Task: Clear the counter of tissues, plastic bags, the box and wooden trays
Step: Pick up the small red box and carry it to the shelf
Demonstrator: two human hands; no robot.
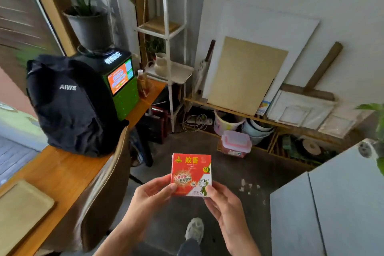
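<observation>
A small red and white box (191, 172) with printed characters is held up in front of me, over the floor. My left hand (152, 192) pinches its lower left corner with the thumb on the front. My right hand (223, 203) grips its lower right corner. A pale wooden tray (19, 212) lies on the orange wooden counter (70, 174) at the lower left. No tissues or plastic bags are in sight.
A black backpack (70, 106) and a green machine with a screen (124, 87) stand on the counter. A brown chair back (108, 183) is beside the counter. A white shelf rack (170, 64), boards against the wall, buckets and a grey cabinet (336, 203) surround the floor.
</observation>
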